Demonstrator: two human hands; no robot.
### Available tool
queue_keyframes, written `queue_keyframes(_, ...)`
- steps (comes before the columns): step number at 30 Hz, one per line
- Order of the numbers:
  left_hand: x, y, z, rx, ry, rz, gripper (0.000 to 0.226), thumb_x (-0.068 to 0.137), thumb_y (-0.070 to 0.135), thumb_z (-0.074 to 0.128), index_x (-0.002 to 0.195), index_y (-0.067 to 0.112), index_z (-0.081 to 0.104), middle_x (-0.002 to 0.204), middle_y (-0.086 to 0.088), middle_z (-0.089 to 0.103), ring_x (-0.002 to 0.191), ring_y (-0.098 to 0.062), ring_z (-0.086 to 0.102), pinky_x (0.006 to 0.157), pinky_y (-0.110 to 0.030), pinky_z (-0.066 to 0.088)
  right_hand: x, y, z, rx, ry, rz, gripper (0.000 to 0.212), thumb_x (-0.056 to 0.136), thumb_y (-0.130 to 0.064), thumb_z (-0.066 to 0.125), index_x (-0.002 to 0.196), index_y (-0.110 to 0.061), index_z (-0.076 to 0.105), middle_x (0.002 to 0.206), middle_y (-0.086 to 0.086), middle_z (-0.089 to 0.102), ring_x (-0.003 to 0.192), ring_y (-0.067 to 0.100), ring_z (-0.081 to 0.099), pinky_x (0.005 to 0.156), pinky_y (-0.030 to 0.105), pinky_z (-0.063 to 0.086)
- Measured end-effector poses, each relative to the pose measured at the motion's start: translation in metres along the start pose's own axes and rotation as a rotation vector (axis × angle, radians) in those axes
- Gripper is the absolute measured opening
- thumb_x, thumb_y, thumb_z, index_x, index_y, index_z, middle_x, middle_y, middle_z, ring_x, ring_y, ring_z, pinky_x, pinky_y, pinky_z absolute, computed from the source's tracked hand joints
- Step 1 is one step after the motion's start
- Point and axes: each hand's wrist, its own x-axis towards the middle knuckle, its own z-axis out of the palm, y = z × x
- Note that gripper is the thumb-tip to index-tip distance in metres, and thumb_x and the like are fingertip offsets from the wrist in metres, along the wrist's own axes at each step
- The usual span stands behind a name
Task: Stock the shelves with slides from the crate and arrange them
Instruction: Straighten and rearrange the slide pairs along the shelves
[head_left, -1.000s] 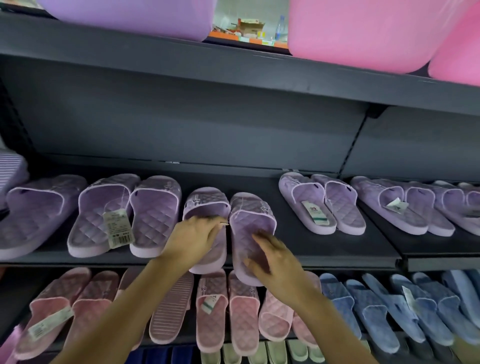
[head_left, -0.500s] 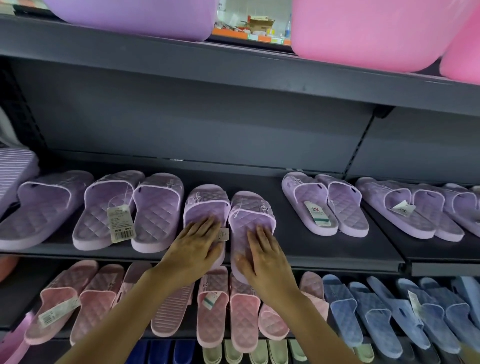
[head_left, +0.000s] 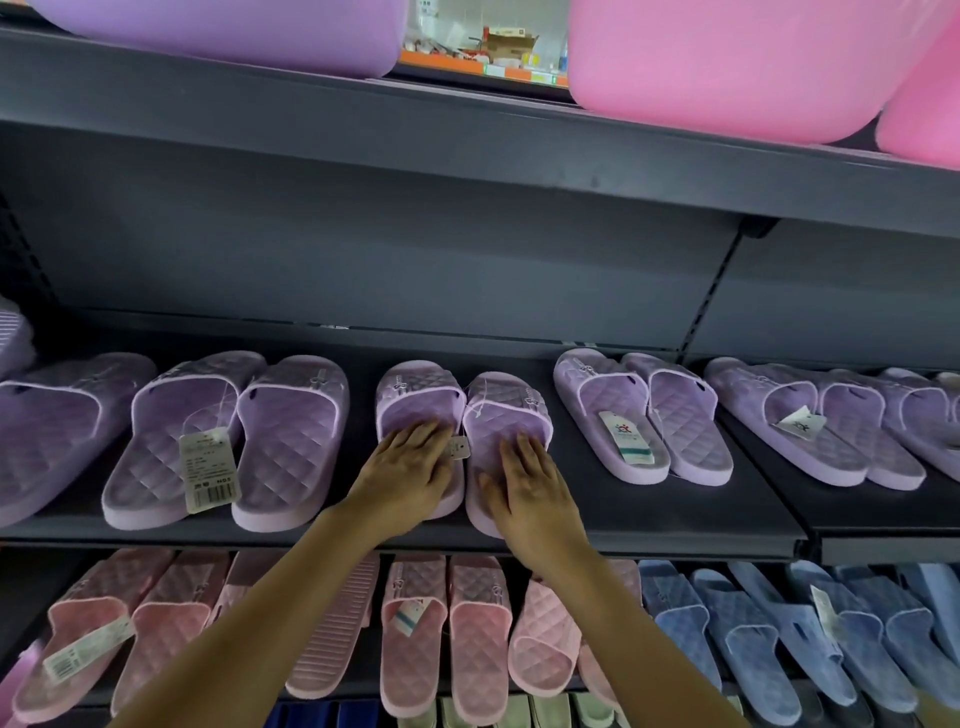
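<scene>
A pair of lilac quilted slides lies toes-back on the dark middle shelf (head_left: 623, 530). My left hand (head_left: 410, 473) rests flat on the left slide (head_left: 415, 395), fingers straight. My right hand (head_left: 530, 488) presses flat on the right slide (head_left: 506, 410), fingers straight. A small paper tag (head_left: 460, 448) shows between the two slides. Both heels are hidden under my hands. No crate is in view.
More lilac pairs line the same shelf: a tagged pair to the left (head_left: 218, 441) and a tagged pair to the right (head_left: 644, 415). Pink slides (head_left: 447, 623) and blue slides (head_left: 769, 639) fill the shelf below. Purple (head_left: 218, 31) and pink tubs (head_left: 727, 62) sit above.
Both hands have pushed the lilac pair back onto the shelf; the heels no longer overhang the front edge. My fingers went from gripping the slides to lying flat on them.
</scene>
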Motion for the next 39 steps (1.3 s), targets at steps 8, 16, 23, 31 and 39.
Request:
queue_keyframes(8,0.035,0.0,0.007,-0.022,0.053,0.031,0.099,0.061,0.052,-0.009,0.145,0.014,0.024,0.149,-0.004,0.028,0.137,-0.018,0.027,0.113,-0.027,0.013,0.033,0.018,-0.01,0.072,-0.103,0.042,0.106,0.061,-0.063,-0.012,0.148,-0.009,0.013,0.157,0.011,0.008,0.145,0.019,0.002,0.115,0.026,-0.001)
queue_keyframes(16,0.068,0.0,0.015,0.004,0.017,-0.032,0.103,0.055,0.05,-0.015,0.149,0.016,0.013,0.156,-0.001,0.014,0.143,-0.012,0.012,0.115,-0.027,0.003,0.065,0.034,0.0,0.063,-0.04,0.049,0.104,0.064,-0.063,-0.009,0.147,-0.006,0.019,0.155,0.014,0.015,0.145,0.024,0.007,0.116,0.029,0.003)
queue_keyframes(23,0.074,0.001,0.017,-0.012,0.055,-0.043,0.102,0.056,0.05,-0.012,0.148,0.018,0.019,0.155,0.002,0.019,0.142,-0.011,0.016,0.114,-0.025,0.004,0.072,0.04,0.006,0.071,-0.038,0.049,0.136,0.047,-0.079,-0.036,0.146,-0.006,0.021,0.154,0.015,0.017,0.144,0.026,0.01,0.117,0.033,0.007)
queue_keyframes(31,0.072,-0.005,0.013,-0.13,0.026,0.039,0.093,0.067,0.053,0.0,0.145,0.011,0.027,0.153,-0.004,0.026,0.141,-0.017,0.02,0.114,-0.027,0.01,0.069,0.039,-0.012,0.307,-0.116,0.046,0.066,0.091,-0.048,0.043,0.144,-0.011,0.03,0.152,0.008,0.026,0.142,0.02,0.016,0.115,0.029,0.014)
queue_keyframes(39,0.03,-0.008,-0.017,-0.223,0.102,0.057,0.048,0.09,0.024,0.054,0.137,0.031,0.045,0.142,0.005,0.043,0.123,-0.017,0.047,0.105,-0.033,0.036,0.036,0.035,-0.046,0.333,0.023,-0.051,0.054,0.089,-0.036,0.057,0.136,-0.012,0.044,0.138,0.006,0.048,0.126,0.023,0.044,0.103,0.028,0.033)
